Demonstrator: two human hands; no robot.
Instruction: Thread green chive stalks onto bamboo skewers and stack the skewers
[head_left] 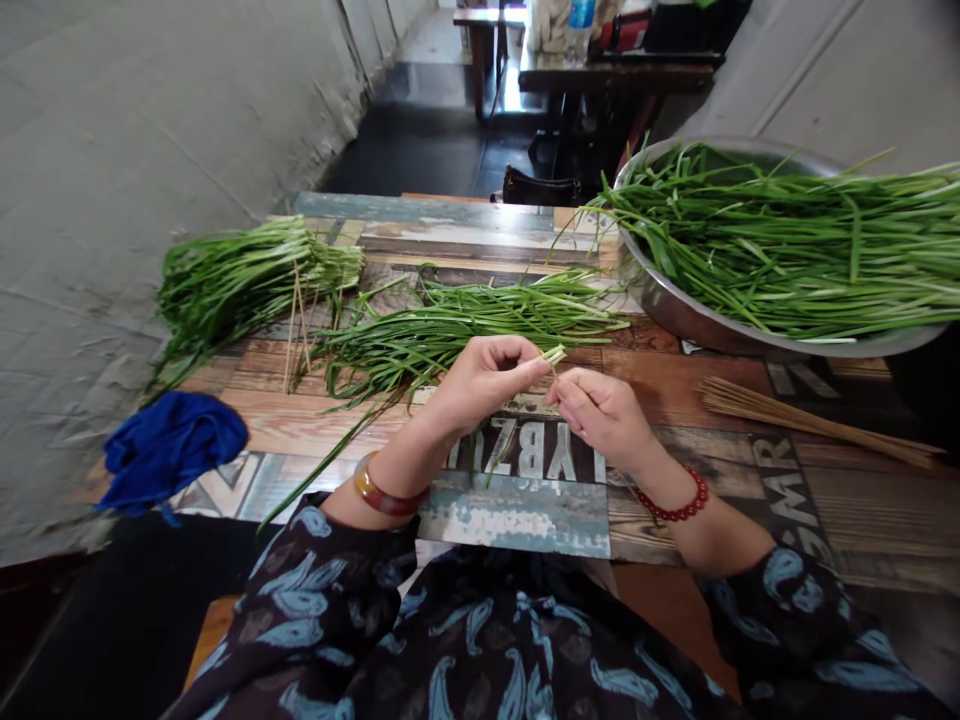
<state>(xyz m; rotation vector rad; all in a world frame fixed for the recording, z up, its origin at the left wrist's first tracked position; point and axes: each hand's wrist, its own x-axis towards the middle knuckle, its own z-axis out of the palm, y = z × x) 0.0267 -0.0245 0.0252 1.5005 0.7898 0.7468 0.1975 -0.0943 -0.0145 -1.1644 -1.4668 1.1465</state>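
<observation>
My left hand (491, 380) is closed around a small bunch of garlic chives, whose pale cut stem ends (555, 355) poke out past the thumb and fingertips. Close beside them, my right hand (600, 408) pinches what looks like a thin bamboo skewer, mostly hidden by the fingers, its end against the stems. Behind both hands lies a loose pile of chives (480, 320) on the wood-patterned table (675, 370). At the far left rests a neat stack of chives (247, 270), with several skewers (294, 330) sticking out toward me.
A large metal basin (660, 295) heaped with long chives (787, 250) stands at the right. In front of it lies a bundle of bamboo skewers (817, 420). A blue cloth (172, 445) hangs over the left table edge, near the wall. Another table (615, 75) is farther back.
</observation>
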